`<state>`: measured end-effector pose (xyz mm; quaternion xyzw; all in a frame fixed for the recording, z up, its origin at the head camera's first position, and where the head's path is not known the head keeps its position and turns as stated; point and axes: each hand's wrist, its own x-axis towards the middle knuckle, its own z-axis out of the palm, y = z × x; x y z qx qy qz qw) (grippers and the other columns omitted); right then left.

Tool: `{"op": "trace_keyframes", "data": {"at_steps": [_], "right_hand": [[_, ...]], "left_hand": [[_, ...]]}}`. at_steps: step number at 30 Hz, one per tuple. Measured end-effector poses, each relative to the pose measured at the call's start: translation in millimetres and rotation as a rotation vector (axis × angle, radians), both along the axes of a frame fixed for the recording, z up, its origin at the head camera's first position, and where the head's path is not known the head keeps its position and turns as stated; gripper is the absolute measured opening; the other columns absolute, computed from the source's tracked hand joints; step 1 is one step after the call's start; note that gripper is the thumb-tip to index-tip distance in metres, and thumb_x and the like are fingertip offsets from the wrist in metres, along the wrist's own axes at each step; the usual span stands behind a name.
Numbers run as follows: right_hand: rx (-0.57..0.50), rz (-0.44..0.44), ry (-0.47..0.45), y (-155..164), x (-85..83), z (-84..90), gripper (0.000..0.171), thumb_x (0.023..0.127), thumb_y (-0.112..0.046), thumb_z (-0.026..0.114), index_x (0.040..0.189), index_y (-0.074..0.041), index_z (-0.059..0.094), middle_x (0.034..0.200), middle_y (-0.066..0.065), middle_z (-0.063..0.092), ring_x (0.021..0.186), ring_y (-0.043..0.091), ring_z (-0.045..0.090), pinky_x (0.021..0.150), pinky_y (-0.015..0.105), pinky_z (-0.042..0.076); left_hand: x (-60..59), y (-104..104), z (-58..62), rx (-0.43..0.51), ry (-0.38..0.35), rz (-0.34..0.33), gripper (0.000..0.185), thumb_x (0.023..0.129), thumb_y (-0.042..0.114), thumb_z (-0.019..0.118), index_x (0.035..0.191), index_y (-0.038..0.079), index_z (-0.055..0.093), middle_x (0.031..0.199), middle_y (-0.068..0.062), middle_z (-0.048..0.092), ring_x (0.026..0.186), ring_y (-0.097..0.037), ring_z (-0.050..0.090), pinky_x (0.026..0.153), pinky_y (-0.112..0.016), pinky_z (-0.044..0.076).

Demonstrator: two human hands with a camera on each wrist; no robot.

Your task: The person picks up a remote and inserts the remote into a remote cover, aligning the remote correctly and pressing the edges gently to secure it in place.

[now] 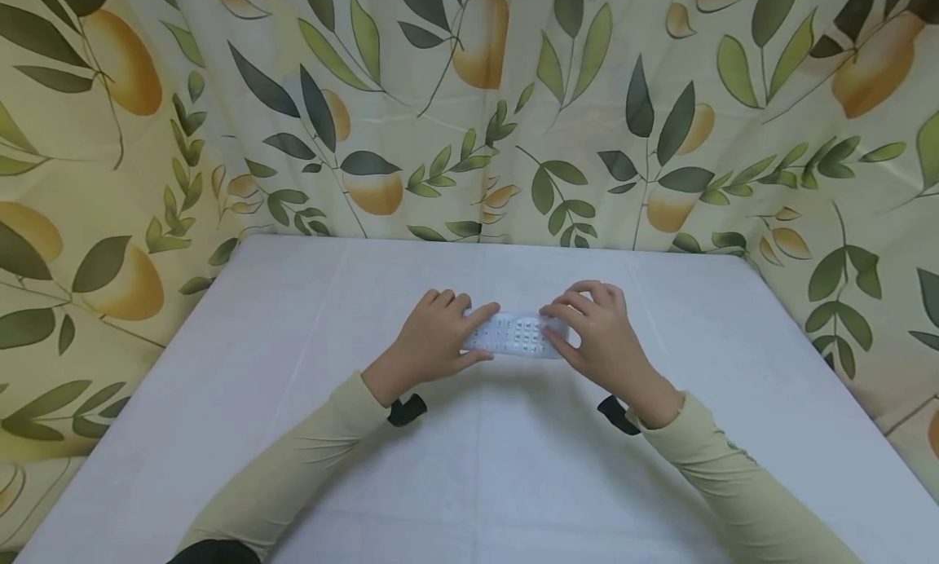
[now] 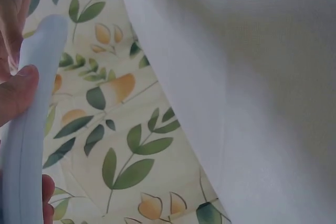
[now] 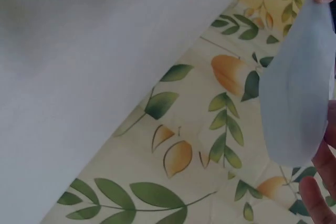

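Observation:
A white remote control (image 1: 517, 336) with rows of small buttons is held up over the table between both hands, its button face toward the head camera. My left hand (image 1: 436, 336) grips its left end, thumb along the lower edge and index finger at the upper edge. At the other end, my right hand (image 1: 597, 332) pinches the remote, with the thumb on the button side and the fingers at the top edge. The left wrist view shows the remote's smooth side (image 2: 39, 103) with a fingertip pressed on it. Its pale rounded casing (image 3: 296, 93) fills the right of the right wrist view.
A white-covered table (image 1: 477, 466) lies beneath the hands. Behind and around it hangs a curtain (image 1: 440, 140) printed with leaves and orange fruit. A black strap (image 1: 407, 410) shows at the left wrist, and another black strap (image 1: 619, 415) at the right.

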<state>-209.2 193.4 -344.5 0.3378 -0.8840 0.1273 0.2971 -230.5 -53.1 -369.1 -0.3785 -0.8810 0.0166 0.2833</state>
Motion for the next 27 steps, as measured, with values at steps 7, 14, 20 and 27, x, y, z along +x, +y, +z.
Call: {"op": "trace_keyframes", "data": {"at_steps": [7, 14, 20, 27], "right_hand": [[0.005, 0.003, 0.042, -2, 1.2, 11.9, 0.025, 0.063, -0.002, 0.083, 0.086, -0.006, 0.074, 0.081, 0.007, 0.070, 0.089, 0.029, 0.057, 0.084, 0.053, 0.040], [-0.098, 0.105, 0.231, -4, 1.9, 7.8, 0.007, 0.075, -0.007, 0.071, 0.072, -0.001, 0.067, 0.070, 0.010, 0.066, 0.078, 0.028, 0.056, 0.082, 0.054, 0.041], [-0.177, 0.294, 0.201, 4, 2.8, 9.3, 0.040, 0.093, -0.035, 0.049, 0.078, -0.003, 0.068, 0.078, 0.010, 0.065, 0.090, 0.031, 0.052, 0.086, 0.053, 0.034], [0.038, 0.074, -0.198, 10, 9.3, 10.3, 0.081, 0.068, -0.056, 0.076, 0.127, -0.006, 0.053, 0.104, 0.008, 0.067, 0.096, 0.024, 0.059, 0.088, 0.051, 0.041]], "left_hand": [[3.2, -4, 6.8, 0.024, 0.045, -0.021, 0.060, 0.078, 0.060, 0.063, 0.126, 0.023, 0.059, 0.089, -0.003, 0.064, 0.081, -0.019, 0.060, 0.074, -0.032, 0.048], [8.5, 0, 11.3, 0.064, 0.019, -0.096, 0.061, 0.078, 0.059, 0.065, 0.128, 0.025, 0.058, 0.083, -0.002, 0.061, 0.074, -0.016, 0.056, 0.071, -0.029, 0.045], [8.1, 0, 12.7, 0.055, -0.007, -0.090, 0.062, 0.079, 0.060, 0.062, 0.129, 0.025, 0.056, 0.088, -0.003, 0.061, 0.079, -0.017, 0.058, 0.074, -0.032, 0.047], [-0.3, -10, 19.1, 0.027, 0.082, -0.091, 0.058, 0.078, 0.050, 0.070, 0.129, 0.026, 0.055, 0.104, -0.003, 0.059, 0.100, -0.022, 0.053, 0.097, -0.046, 0.035]]}}
